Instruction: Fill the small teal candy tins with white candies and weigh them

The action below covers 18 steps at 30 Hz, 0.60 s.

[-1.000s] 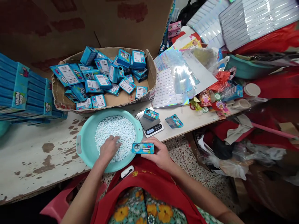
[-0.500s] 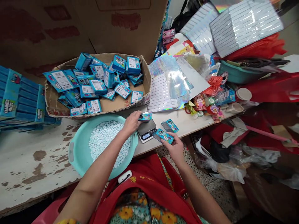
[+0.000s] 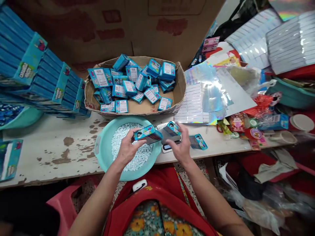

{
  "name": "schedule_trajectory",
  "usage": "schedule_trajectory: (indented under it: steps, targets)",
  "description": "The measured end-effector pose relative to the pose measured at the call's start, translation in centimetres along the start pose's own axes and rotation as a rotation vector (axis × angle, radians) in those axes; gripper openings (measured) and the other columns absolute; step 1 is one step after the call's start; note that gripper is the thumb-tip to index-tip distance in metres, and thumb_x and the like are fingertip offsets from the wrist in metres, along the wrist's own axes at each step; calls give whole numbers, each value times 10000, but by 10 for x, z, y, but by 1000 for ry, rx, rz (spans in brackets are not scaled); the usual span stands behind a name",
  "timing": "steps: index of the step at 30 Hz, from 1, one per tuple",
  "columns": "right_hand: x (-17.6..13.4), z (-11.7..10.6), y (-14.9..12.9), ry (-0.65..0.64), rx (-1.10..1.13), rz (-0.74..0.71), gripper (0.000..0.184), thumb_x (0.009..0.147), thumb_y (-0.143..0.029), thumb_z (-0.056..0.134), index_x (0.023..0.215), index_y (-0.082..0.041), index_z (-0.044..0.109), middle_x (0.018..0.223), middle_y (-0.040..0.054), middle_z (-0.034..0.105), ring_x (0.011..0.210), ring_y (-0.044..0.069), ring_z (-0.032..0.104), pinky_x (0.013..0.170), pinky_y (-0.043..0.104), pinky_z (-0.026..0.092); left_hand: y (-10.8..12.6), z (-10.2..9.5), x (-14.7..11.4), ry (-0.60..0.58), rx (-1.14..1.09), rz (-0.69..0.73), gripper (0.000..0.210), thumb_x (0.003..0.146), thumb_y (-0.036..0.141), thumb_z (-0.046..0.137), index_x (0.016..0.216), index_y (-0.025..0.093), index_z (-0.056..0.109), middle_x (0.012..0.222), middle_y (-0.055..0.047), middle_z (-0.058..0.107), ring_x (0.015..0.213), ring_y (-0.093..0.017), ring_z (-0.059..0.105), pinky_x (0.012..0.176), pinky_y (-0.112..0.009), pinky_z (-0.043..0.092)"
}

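Note:
My left hand [image 3: 128, 147] grips a blue candy box [image 3: 148, 131], tilted over the aqua basin [image 3: 98, 144], which holds many small pale candies [image 3: 137, 160]. A second blue candy box [image 3: 173, 127] stands on the small digital scale [image 3: 165, 149]. Beside it is my right hand [image 3: 182, 144], thumb and fingers spread around the box; whether they touch it is hard to tell. Just right of that hand, a third blue box [image 3: 199, 142] with a dark panel lies on the table. The scale's display is partly covered.
Behind the basin, a cut-down carton [image 3: 137, 113] holds several blue boxes. Stacked blue trays [image 3: 52, 83] rise at the left, near another basin [image 3: 29, 118]. Shiny label sheets [image 3: 192, 105], wrappers and a cup [image 3: 285, 137] lie to the right. A pink stool [image 3: 62, 203] stands below.
My left hand has lifted a box off the scale and moved it left over the basin. My right hand has brought its box onto the scale and loosened. The view has turned left.

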State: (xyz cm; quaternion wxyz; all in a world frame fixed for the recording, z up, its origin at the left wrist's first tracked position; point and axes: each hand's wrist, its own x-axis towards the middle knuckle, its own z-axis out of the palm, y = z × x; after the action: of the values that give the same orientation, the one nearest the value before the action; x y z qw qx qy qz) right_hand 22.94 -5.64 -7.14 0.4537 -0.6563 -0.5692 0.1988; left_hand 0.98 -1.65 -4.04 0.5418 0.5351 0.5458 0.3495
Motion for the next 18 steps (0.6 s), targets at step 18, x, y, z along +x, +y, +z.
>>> schedule_trajectory:
  steps: [18]
  targets:
    - [-28, 85, -71, -641, -159, 219, 467, 669, -526, 741, 987, -197, 644, 936, 58, 666, 842, 231, 615, 743, 327, 446, -70, -25, -8, 408, -931, -586, 168, 640, 232, 766, 687, 122, 648, 676, 2, 636, 620, -96, 569, 653, -216, 477]
